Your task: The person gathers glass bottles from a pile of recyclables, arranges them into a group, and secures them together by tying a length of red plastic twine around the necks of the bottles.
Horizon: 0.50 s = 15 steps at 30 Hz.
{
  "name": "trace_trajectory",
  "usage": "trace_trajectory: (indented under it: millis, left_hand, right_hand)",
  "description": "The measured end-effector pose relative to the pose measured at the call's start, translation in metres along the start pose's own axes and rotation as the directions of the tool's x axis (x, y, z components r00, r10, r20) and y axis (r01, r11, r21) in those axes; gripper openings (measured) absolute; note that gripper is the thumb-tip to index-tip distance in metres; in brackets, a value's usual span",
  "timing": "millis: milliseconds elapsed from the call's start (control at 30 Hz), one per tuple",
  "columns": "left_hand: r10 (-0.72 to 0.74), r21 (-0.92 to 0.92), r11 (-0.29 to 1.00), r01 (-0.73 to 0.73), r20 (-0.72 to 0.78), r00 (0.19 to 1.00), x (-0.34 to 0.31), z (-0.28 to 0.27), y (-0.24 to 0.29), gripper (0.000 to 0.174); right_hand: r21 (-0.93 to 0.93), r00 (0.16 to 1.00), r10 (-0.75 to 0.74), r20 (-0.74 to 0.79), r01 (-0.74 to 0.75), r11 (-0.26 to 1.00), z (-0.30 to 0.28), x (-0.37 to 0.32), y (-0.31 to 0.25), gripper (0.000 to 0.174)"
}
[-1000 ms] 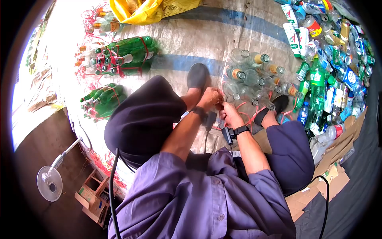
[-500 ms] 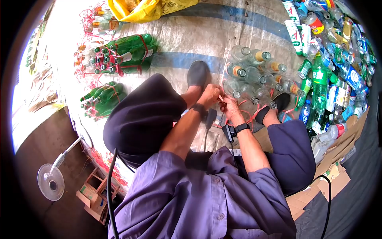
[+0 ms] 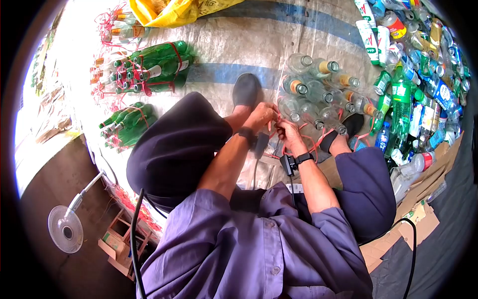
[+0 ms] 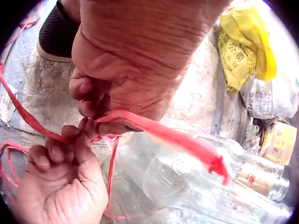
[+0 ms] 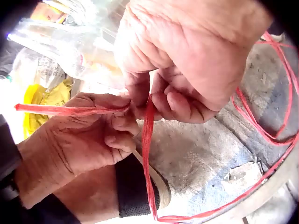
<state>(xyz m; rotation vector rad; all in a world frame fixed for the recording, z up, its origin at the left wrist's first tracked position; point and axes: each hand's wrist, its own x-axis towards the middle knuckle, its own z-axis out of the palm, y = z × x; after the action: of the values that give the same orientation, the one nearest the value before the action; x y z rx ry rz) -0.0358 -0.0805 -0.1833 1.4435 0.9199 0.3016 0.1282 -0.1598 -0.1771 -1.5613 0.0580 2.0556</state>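
Both hands meet beside a cluster of clear glass bottles (image 3: 318, 92). The left hand (image 3: 261, 117), (image 4: 135, 60) pinches a red plastic strip (image 4: 163, 133), whose free end sticks out past the fingers over the bottles. Close against it, the right hand (image 3: 290, 134), (image 5: 187, 56) pinches the same red strip between thumb and fingers, and a length hangs down from there in the right wrist view. The fingertips of the two hands nearly touch. Where the strip crosses between them is partly hidden by the fingers.
Green bottles (image 3: 159, 60) bound with red strip lie at the left, under a yellow sack (image 3: 184, 12). Plastic bottles and cans (image 3: 401, 94) are heaped at the right beside cardboard (image 3: 418, 226). A fan (image 3: 66, 229) stands lower left. Shoes flank the hands.
The hands stay together at the strip, with small finger movements. A loop of red strip now shows more clearly between them. The whole view has shifted slightly.
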Motion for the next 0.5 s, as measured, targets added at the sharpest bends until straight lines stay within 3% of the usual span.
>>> trace_trajectory:
  millis: [67, 133, 167, 233, 267, 300, 367, 433, 500]
  left_hand:
    - [-0.014, 0.01, 1.0, 0.014, 0.021, 1.0, 0.0, -0.002, 0.002, 0.009]
    - [0.184, 0.25, 0.947, -0.2, 0.085, 0.979, 0.001, -0.004, -0.003, 0.008]
    - [0.183, 0.25, 0.948, -0.199, 0.085, 0.979, 0.001, -0.005, 0.002, 0.008]
    - [-0.067, 0.043, 0.997, 0.066, 0.029, 0.997, 0.001, -0.005, 0.011, 0.01]
    - [-0.069, 0.045, 0.997, 0.068, 0.027, 0.997, 0.002, -0.006, 0.01, 0.01]
    - [-0.193, -0.083, 0.978, 0.194, 0.017, 0.981, 0.003, -0.005, 0.01, 0.011]
    - [-0.315, -0.211, 0.926, 0.313, 0.025, 0.949, 0.005, -0.002, 0.013, 0.012]
    - [-0.5, -0.326, 0.825, 0.462, -0.041, 0.865, 0.006, 0.001, 0.019, 0.012]
    - [-0.512, -0.304, 0.826, 0.475, -0.05, 0.857, 0.007, 0.005, 0.01, 0.013]
  right_hand:
    - [0.044, 1.0, 0.002, -0.001, -0.002, 0.999, -0.002, 0.002, 0.005, 0.011]
    - [0.087, 1.0, 0.005, -0.001, -0.005, 0.996, -0.004, 0.006, 0.011, 0.013]
    - [0.131, 1.0, 0.026, -0.014, -0.024, 0.991, -0.003, 0.006, 0.012, 0.015]
    - [0.174, 0.999, 0.047, -0.024, -0.042, 0.984, -0.004, 0.008, 0.012, 0.018]
    - [0.238, 0.999, 0.036, -0.021, -0.03, 0.971, -0.007, 0.009, 0.011, 0.018]
    - [0.301, 0.999, 0.025, -0.023, -0.017, 0.953, -0.01, 0.007, 0.008, 0.018]
    - [0.303, 0.998, 0.038, -0.048, -0.021, 0.953, -0.011, 0.012, 0.005, 0.017]
    - [0.099, 0.996, 0.012, -0.087, -0.003, 0.995, -0.009, 0.01, -0.002, 0.011]
    - [0.096, 0.992, 0.03, -0.121, -0.018, 0.995, 0.001, 0.003, -0.009, 0.012]
